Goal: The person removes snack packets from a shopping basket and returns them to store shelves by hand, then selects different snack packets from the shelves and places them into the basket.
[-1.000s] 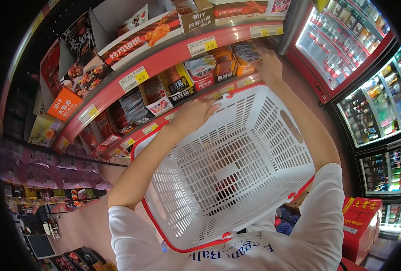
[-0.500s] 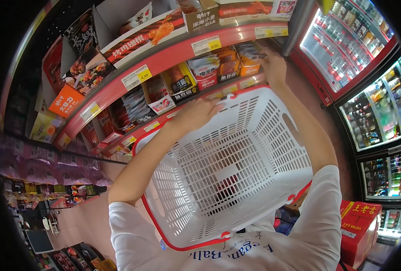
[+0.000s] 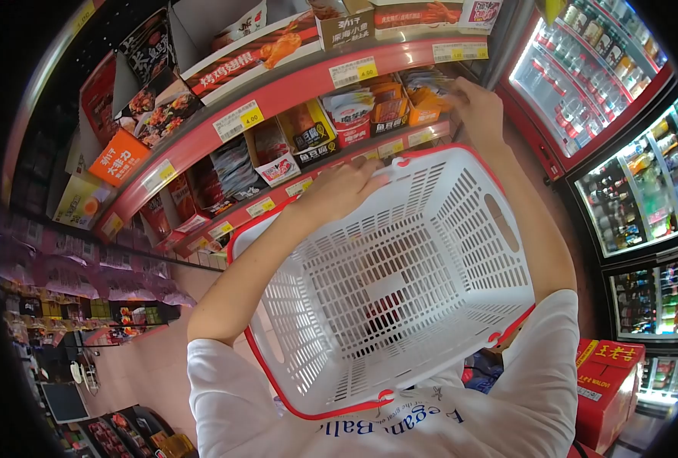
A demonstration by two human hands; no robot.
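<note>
My left hand [image 3: 343,187] is closed over the far red rim of a white plastic shopping basket [image 3: 499,267], which hangs tilted in front of my chest. Its slotted floor and walls show from above. My right hand [image 3: 476,111] reaches past the basket's far right corner to the end of the lower shelf. Its fingers are bent at a box of small orange snack packets [image 3: 428,103]; what they pinch, if anything, is hidden. Left of that box stand other boxes of snack packets, among them red and white packets [image 3: 350,114] and a black and yellow box [image 3: 308,133].
A red shelf edge [image 3: 301,84] with price tags runs above the packets, with larger snack boxes [image 3: 255,53] on it. Lit drink fridges [image 3: 591,76] line the right side. A red carton [image 3: 610,393] stands at lower right. Purple packages [image 3: 87,275] hang at left.
My right hand has shifted a little right and up in view, and the orange packets beside its fingers look disturbed. My left hand stays on the basket rim. The view has shifted slightly.
</note>
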